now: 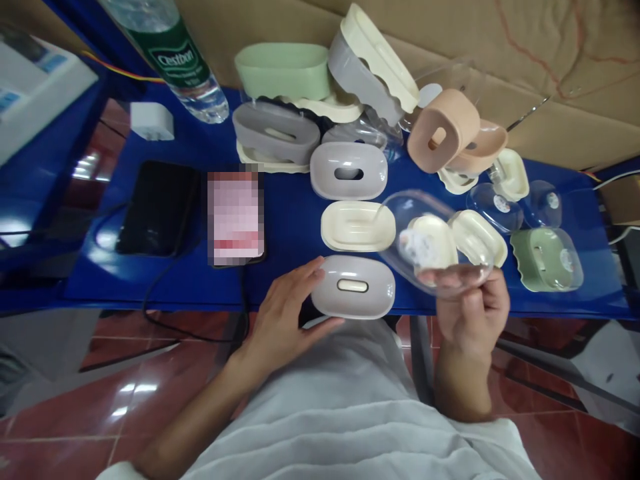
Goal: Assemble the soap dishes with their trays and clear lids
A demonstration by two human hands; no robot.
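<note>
"Head view, biggest thing first: where does everything lie?"

"Across the blue table (287, 230); the transparent oval lid (436, 241) is in the right hand (473, 313), pinched at its near edge between thumb and fingers; it looks raised and tilted."

"And the left hand (285, 310)?"

"Spread rather than clenched; its fingers and thumb curve around the left end of the nearest lilac-grey oval dish (353, 305); whether they press on the rim, I cannot tell."

"So how do lid and dish lie to each other?"

"Lid to the right of the dish and a little farther from the body; the dish's long axis runs left to right, square across the person's front; the lid's slants, far left end to near right end, so the two are out of line; the left hand is the nearer one to the dish, the right hand lies beyond its right end."

"Anything smaller?"

"A cream oval dish (357, 228) just beyond the lilac-grey one, roughly parallel to it; then, smallest, a cream tab (353, 285) showing in the nearest dish's central slot."
</note>
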